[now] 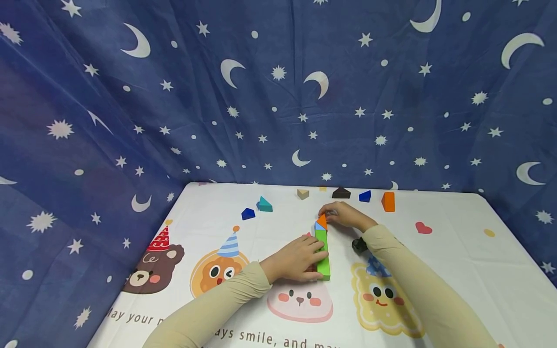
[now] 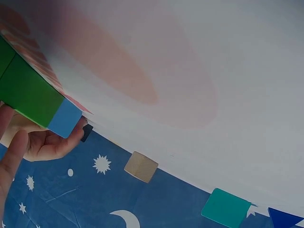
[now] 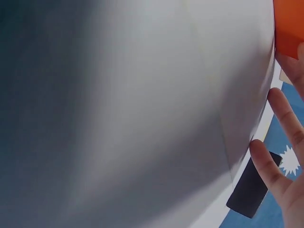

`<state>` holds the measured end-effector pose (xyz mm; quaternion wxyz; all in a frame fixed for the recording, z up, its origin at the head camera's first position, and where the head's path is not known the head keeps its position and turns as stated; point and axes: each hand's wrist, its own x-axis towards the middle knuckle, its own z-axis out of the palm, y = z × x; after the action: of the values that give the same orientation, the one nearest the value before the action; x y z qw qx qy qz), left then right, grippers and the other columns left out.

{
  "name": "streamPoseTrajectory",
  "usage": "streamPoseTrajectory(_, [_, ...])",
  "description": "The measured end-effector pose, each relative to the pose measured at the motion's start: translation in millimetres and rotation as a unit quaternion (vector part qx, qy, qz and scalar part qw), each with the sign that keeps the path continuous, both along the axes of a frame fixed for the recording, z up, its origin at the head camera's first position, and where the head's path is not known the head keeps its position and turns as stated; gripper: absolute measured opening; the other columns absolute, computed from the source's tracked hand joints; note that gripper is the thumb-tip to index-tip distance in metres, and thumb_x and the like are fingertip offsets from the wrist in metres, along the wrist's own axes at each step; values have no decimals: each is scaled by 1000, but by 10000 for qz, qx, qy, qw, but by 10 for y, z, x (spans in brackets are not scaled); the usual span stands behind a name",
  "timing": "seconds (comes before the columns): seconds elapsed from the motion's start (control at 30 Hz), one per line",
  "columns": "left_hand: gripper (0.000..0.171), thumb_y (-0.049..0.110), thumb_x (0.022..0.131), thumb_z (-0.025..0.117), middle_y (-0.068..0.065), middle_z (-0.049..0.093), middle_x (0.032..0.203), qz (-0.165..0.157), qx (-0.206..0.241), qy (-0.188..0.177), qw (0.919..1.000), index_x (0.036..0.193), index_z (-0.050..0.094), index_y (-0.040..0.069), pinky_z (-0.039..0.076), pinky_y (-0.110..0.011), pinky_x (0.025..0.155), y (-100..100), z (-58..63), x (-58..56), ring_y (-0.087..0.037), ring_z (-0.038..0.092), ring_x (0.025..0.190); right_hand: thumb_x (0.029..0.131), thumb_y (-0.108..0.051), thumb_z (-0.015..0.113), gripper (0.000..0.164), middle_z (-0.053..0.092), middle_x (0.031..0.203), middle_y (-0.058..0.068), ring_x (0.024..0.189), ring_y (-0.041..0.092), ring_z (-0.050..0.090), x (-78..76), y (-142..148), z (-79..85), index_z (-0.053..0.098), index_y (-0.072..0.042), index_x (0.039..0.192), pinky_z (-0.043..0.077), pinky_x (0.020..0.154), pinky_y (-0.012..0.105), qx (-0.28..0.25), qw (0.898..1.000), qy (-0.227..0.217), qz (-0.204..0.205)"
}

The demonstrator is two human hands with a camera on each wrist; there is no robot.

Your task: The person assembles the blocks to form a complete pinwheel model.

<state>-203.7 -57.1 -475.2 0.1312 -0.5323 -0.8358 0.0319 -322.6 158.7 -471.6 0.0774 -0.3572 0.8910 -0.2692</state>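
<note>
A line of green blocks [image 1: 321,253] lies on the white tablecloth, capped at its far end by a light blue block [image 2: 66,118] and an orange triangular block [image 1: 321,221] set side by side. My left hand [image 1: 298,258] rests across the green blocks with its fingers extended over them. At the far end, my right hand [image 1: 344,215] pinches the orange block at its edge with thumb and index finger. The other right fingers [image 3: 284,114] spread out over the cloth in the right wrist view.
Behind the hands lie a teal triangular block [image 1: 265,205], dark blue blocks [image 1: 248,213], a wooden block [image 1: 302,194], a dark brown block [image 1: 341,193] and an orange block [image 1: 388,202]. A starry blue curtain [image 1: 278,121] hangs along the table's far edge.
</note>
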Motion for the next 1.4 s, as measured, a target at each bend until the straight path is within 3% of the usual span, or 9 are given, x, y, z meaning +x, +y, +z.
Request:
streamPoseTrajectory(0.13, [42,58,89,46,5,52,105,41,-22,-12,10000,109,52,22,43,-32,95,2,-15,1,-14,51,104,86,-5,64,28,67,108,13,104,31,61,13,68,-20,63,-3,114,45,95,48,-178,9996,2,-230])
streamPoseTrajectory(0.3, [43,59,90,45,5,52,108,79,-43,-37,10000,111,51,22,42,-32,98,-3,-32,3,-15,51,108,85,-10,67,34,65,112,16,108,35,58,0,310,-29,60,-3,117,42,97,55,-511,9935,50,-1014])
streamPoseTrajectory(0.53, [43,58,89,46,4,53,109,66,-9,67,10000,111,52,22,42,-32,99,-28,-27,1,-15,51,109,83,-8,69,34,60,111,25,105,41,56,-84,685,16,60,4,114,44,94,54,-1114,9645,453,-2352])
streamPoseTrajectory(0.7, [43,58,89,46,4,53,109,52,-24,55,10000,111,52,22,42,-31,99,-26,-19,3,-15,51,108,84,-8,67,36,49,122,27,110,43,52,-113,816,45,58,2,118,44,92,55,-837,9517,435,-2923])
streamPoseTrajectory(0.9, [43,58,89,46,5,53,108,25,-4,76,10000,111,52,22,42,-30,98,-10,-19,5,-14,50,107,85,-12,66,42,40,130,28,112,44,50,-146,874,33,54,0,123,45,89,55,-250,9496,433,-3096])
streamPoseTrajectory(1.07, [43,58,89,46,5,53,109,22,-30,105,9999,113,53,22,41,-29,99,-2,-24,7,-15,51,109,84,-11,68,54,42,130,29,112,43,50,-215,892,3,46,2,131,45,89,53,-22,9495,351,-3119])
streamPoseTrajectory(1.4, [43,58,89,46,5,53,109,46,-50,109,9999,112,53,22,41,-30,99,-6,-12,7,-15,51,109,84,-1,64,52,54,119,29,107,42,53,-245,888,-19,42,6,130,47,88,50,-330,9488,-140,-3138])
